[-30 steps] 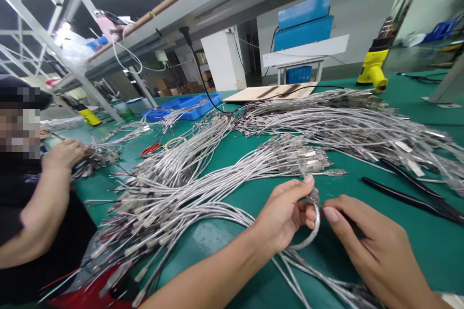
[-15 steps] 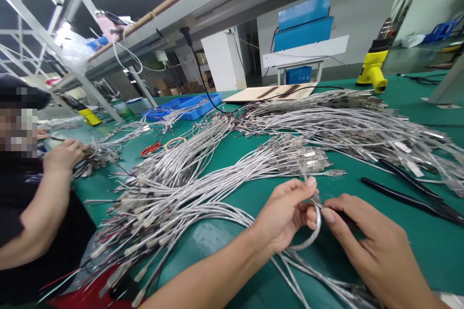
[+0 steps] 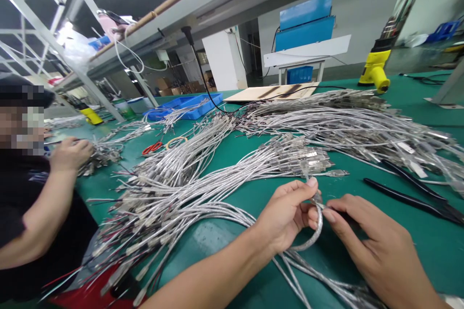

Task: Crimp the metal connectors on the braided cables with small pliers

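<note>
My left hand is closed on a silver braided USB cable, gripping it near its plug, with the cable curving down in a loop below the fingers. Thumb and forefinger of my right hand pinch at the same spot, on a small piece beside the plug that is too small to name. Behind my left hand lies a bundle of like cables, their metal plugs pointing right. More loose cables run under my left forearm. Black-handled pliers rest to the right of my right hand.
A large heap of cables spreads across the green table. Beyond it stand a blue tray, a wooden board and a yellow heat gun. Red-handled scissors lie left. A co-worker's hand handles cables there.
My hands stay almost in place, with the cable still between them. The co-worker's hand and head have shifted slightly to the right.
</note>
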Available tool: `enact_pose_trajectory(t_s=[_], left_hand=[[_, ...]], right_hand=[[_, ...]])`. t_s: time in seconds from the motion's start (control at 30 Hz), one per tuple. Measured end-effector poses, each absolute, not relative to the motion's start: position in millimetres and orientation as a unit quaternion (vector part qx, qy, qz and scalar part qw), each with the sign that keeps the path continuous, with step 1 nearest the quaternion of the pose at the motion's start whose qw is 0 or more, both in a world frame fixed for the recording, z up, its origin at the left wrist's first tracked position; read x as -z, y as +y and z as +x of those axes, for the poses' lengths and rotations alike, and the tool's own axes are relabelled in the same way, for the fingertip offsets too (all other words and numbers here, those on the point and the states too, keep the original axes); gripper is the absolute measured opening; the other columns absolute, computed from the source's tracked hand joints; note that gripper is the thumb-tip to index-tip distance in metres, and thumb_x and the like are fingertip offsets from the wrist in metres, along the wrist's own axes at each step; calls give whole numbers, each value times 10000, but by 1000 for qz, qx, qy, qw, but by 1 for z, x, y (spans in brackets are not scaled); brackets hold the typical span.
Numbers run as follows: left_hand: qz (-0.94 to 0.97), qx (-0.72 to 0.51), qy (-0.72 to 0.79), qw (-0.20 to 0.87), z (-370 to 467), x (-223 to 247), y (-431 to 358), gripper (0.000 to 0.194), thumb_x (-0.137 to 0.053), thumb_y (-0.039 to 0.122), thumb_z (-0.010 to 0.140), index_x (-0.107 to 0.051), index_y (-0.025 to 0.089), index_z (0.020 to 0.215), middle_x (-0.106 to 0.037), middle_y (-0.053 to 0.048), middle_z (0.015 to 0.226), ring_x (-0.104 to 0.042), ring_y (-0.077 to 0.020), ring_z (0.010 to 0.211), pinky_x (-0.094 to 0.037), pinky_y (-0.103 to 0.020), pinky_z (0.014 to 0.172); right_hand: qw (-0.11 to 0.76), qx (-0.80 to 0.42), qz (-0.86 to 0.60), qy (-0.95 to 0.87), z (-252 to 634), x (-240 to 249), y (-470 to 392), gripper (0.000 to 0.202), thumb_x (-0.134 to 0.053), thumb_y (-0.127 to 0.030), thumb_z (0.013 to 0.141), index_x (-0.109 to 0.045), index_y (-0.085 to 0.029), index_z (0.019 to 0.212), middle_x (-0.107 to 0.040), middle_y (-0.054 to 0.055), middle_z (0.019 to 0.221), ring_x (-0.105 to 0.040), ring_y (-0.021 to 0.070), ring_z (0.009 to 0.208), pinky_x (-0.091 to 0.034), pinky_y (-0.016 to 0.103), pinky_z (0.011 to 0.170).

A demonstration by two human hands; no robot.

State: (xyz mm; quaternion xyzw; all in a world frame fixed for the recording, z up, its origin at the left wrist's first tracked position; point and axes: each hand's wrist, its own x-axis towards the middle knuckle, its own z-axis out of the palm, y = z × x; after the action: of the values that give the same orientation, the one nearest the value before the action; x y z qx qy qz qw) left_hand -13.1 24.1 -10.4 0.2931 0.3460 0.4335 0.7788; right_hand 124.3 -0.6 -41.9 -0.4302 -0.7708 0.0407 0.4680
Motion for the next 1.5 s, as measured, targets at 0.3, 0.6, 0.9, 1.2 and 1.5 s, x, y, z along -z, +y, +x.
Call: enact_pose_trajectory(t_s=[0.3, 0.6, 0.9, 1.2, 1.5], left_hand=[[279, -432, 350, 783, -13, 9, 25, 292, -702, 345, 662, -551, 96, 674, -483, 36, 461, -407, -20, 342, -349, -119, 340], [297, -437, 352, 772, -12, 10, 24, 310, -694, 380, 665, -538, 113, 661, -475, 37, 428, -414, -35, 344, -347, -137, 346], [312, -441, 365, 758, -12, 12, 24, 328, -693, 395, 656, -499, 131, 650, -484, 42, 414, -426, -37, 343, -379, -132, 359], [331, -436, 375, 748, -10, 13, 23, 381, -723, 406, 609, -443, 148, 617, -497, 46, 415, -432, -34, 332, -384, -134, 365], [315, -430, 380, 756, -9, 16, 24, 388, -729, 402, 592, -435, 150, 622, -514, 36, 425, -447, -38, 332, -393, -130, 366]], right_hand=[[463, -46, -443, -766, 125, 44, 1, 232, -451, -339, 889, -559, -194, 743, -574, 12, 659, -530, 139, 576, -396, 238, 516], [500, -76, -467, -726, 126, 43, 2, 203, -484, -379, 862, -583, -202, 845, -600, 26, 731, -556, 156, 619, -426, 243, 537], [517, -114, -460, -713, 126, 45, 1, 168, -553, -353, 825, -657, -235, 885, -614, 8, 740, -538, 131, 560, -408, 230, 486], [525, -77, -439, -725, 125, 45, 0, 126, -522, -250, 829, -645, -232, 842, -600, 0, 658, -560, 148, 556, -418, 253, 494], [517, -81, -426, -738, 124, 47, -1, 107, -520, -199, 834, -624, -218, 846, -566, -2, 654, -521, 130, 546, -425, 246, 508]])
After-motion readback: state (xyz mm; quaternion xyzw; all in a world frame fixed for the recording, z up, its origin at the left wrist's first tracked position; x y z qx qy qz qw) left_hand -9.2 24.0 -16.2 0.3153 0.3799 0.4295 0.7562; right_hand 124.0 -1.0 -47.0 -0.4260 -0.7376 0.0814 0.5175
